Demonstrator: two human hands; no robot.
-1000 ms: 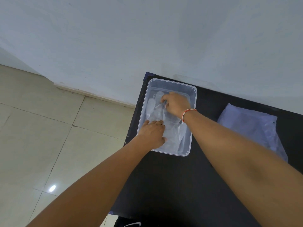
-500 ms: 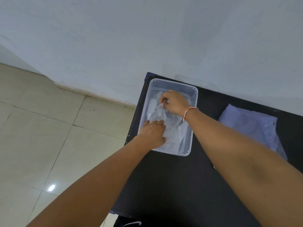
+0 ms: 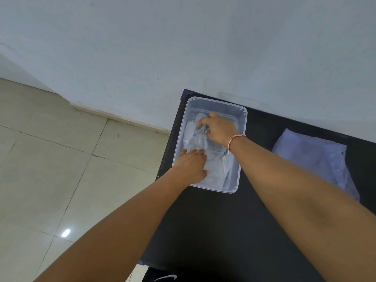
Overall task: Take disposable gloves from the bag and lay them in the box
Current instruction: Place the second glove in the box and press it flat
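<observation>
A clear plastic box [image 3: 242,119] stands at the far left corner of the black table [image 3: 223,231]. Thin transparent gloves [image 3: 215,165] lie crumpled inside it. My left hand [image 3: 191,165] rests flat on the gloves at the box's near left, pressing them down. My right hand [image 3: 219,129] is inside the far half of the box, its fingertips pinching a piece of glove film. The bluish plastic bag [image 3: 313,161] lies flat on the table to the right of the box, apart from both hands.
A white wall runs right behind the table's far edge. Beige floor tiles [image 3: 61,169] lie to the left, below the table's left edge. My right forearm crosses the table between box and bag.
My right hand has shifted slightly toward the far end of the box, drawing the glove film with it. My left hand has stayed pressed on the gloves.
</observation>
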